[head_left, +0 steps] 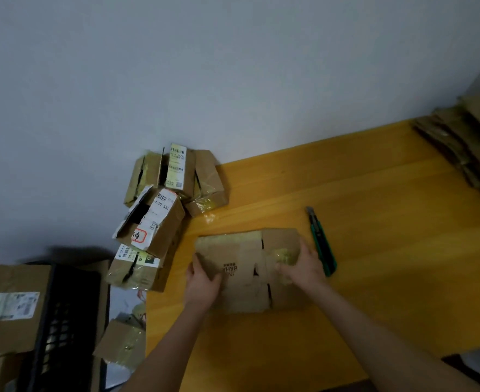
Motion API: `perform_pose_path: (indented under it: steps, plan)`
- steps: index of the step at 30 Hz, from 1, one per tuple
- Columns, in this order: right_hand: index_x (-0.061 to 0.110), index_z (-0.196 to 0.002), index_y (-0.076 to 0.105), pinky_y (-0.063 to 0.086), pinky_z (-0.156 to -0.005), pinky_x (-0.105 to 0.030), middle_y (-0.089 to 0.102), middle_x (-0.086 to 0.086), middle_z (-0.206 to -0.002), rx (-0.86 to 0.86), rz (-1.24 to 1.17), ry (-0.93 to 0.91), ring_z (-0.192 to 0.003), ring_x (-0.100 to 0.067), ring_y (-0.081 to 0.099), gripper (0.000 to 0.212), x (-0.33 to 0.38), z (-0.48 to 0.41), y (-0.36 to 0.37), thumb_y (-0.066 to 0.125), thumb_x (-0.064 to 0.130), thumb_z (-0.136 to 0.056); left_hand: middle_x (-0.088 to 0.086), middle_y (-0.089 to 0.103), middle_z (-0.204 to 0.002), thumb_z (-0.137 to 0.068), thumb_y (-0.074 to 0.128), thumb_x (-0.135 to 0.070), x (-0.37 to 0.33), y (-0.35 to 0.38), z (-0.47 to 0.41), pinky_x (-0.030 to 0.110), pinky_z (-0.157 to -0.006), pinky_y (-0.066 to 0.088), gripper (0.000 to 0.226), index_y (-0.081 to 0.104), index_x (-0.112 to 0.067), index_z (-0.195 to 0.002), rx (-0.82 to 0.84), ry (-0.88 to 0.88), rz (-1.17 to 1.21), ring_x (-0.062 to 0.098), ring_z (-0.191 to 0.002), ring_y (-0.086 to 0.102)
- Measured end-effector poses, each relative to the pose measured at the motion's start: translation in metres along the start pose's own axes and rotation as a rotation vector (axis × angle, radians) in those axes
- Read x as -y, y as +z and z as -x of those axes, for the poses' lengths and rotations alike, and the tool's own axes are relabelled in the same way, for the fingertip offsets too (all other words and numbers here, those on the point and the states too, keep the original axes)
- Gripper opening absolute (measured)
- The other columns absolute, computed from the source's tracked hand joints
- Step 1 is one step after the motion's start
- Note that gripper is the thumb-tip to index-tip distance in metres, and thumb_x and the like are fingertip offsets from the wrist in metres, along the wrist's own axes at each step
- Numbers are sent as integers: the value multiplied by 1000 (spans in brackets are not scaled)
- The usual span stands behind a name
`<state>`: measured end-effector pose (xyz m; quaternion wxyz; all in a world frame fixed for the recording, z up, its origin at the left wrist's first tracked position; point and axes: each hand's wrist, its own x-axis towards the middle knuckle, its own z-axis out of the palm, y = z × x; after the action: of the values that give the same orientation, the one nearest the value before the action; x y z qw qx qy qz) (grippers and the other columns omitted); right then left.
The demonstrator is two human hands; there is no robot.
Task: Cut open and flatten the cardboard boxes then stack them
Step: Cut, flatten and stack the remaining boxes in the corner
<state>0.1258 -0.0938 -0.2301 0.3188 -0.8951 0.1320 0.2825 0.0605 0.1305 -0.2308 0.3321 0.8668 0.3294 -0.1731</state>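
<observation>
A flattened brown cardboard box [247, 267] with taped flaps lies on the yellow wooden table [374, 278]. My left hand [202, 284] grips its left edge, fingers curled over the cardboard. My right hand [303, 267] holds its right side, fingers over the taped flap. A green utility knife [322, 244] lies on the table just right of my right hand, untouched. Several taped boxes with shipping labels [162, 210] are piled at the table's left end against the wall. A stack of flattened cardboard [464, 148] sits at the far right corner.
Off the table's left edge are a dark plastic crate [63, 321], a large labelled carton [7, 306] and another small taped box [123, 340] lower down. A plain grey wall runs behind the table.
</observation>
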Motion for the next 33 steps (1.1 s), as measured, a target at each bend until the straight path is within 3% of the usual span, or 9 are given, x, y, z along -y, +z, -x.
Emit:
perform_pose_path:
  steps: [3,6,9,11,13,17,24,30,33]
  plan:
    - [18,-154,3,37,-109,-47,24,-11,-155,-22,-167,54,-139,-33,31,110,3,2,-6,77,43,-76,15,26,-152,-90,62,-36,-10,0,0,49,-105,41,85,7,-20,-154,-53,-29,61,39,-132,40]
    - [15,-154,6,38,-108,-46,28,-11,-154,-56,-262,79,-137,-32,34,109,9,4,-28,80,35,-76,15,29,-150,-91,62,-34,-29,-4,0,49,-107,39,80,13,-17,-152,-95,30,75,38,-132,39]
    - [17,-152,15,40,-106,-48,35,-12,-149,-159,-350,19,-133,-32,40,101,17,6,-62,80,18,-75,16,34,-147,-90,63,-29,-64,-8,-1,47,-108,38,75,21,-13,-150,-96,94,150,35,-131,42]
    - [21,-153,15,41,-104,-41,36,-13,-148,-229,-399,-22,-130,-32,42,100,22,8,-88,78,10,-76,15,42,-141,-90,64,-25,-95,-13,-3,45,-107,41,66,32,-9,-145,-87,124,205,32,-126,48]
    - [25,-153,14,40,-102,-39,32,-12,-149,-304,-387,-40,-131,-32,40,98,25,10,-116,77,13,-79,16,54,-130,-88,66,-21,-127,-18,-7,44,-101,45,51,46,-5,-133,-68,159,233,31,-117,54]
    - [29,-153,11,38,-107,-46,30,-9,-150,-427,-315,-33,-135,-32,33,94,12,11,-172,74,25,-83,17,67,-113,-87,66,-15,-186,-17,-8,42,-91,50,32,62,-2,-117,-25,221,278,33,-103,62]
    - [34,-153,8,40,-105,-46,26,-11,-151,-523,-320,-27,-133,-34,36,94,-44,-19,-273,72,26,-84,17,65,-113,-82,69,-6,-288,41,10,46,-89,52,62,44,-13,-139,66,319,422,33,-98,63]
    - [31,-152,12,41,-101,-43,25,-10,-151,-524,-208,-44,-132,-31,37,85,-117,-79,-369,66,27,-88,19,65,-113,-81,72,-8,-387,123,28,48,-90,51,56,51,-6,-133,-15,276,400,35,-101,63]
    - [32,-152,17,42,-103,-47,27,-10,-151,-493,-164,-24,-133,-32,37,82,-152,-101,-426,66,24,-88,21,64,-117,-84,70,-5,-436,162,44,50,-92,51,45,57,1,-127,7,204,444,36,-105,62]
